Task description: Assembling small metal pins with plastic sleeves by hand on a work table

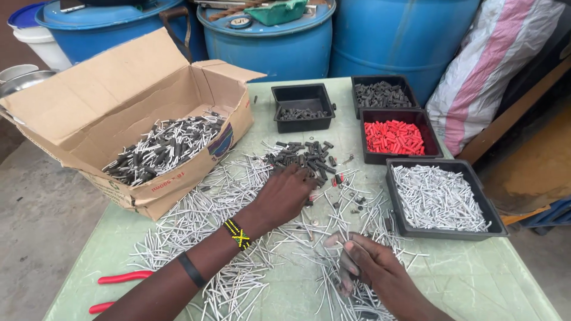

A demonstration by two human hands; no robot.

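The left hand (pixel 284 196) lies palm-down, fingers loose, on scattered silver pins (pixel 196 220) covering the desk (pixel 476 279). The right hand (pixel 360 261) pinches one pin. Beyond the hands stand four black trays (pixel 493 217) and one open cardboard box (pixel 119 95).

Bright, even daylight with soft, faint shadows, sharp focus throughout, and slight wide-angle stretching toward the edges.
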